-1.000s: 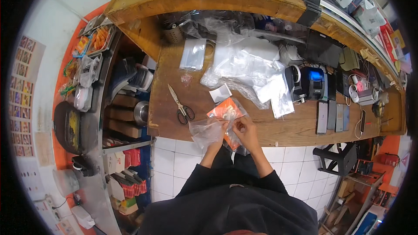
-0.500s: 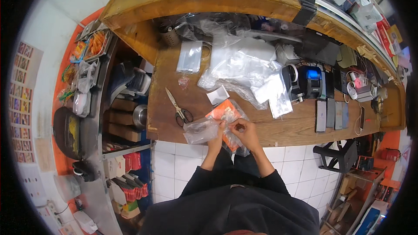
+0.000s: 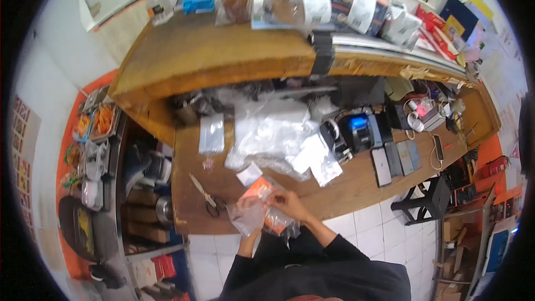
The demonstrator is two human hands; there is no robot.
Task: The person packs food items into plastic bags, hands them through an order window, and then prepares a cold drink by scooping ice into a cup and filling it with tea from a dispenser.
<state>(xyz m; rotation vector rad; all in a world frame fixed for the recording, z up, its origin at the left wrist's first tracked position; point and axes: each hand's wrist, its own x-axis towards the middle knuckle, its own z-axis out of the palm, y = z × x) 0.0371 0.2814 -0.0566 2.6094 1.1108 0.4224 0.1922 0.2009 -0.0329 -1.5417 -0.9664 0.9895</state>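
Observation:
Both hands meet at the table's front edge, over an orange packet wrapped in clear plastic. My left hand is closed on its near left side, partly covered by a loose, crumpled clear plastic bag. At the packet's right side my right hand has its fingers curled in a pinch on the clear wrapping; its fingertips are blurred. A small white card lies just beyond the packet. Scissors with black handles rest on the wood to the left.
Clear plastic bags are heaped behind the hands, beside a stack of clear sleeves. Farther right are a black device with a blue light and several phones. A wooden shelf overhangs the back; a black stool stands right.
The head view has tilted upward, so the table and hands sit lower and more of the upper shelf shows. Both hands stay at the packet; the loose plastic has bunched closer to my left hand.

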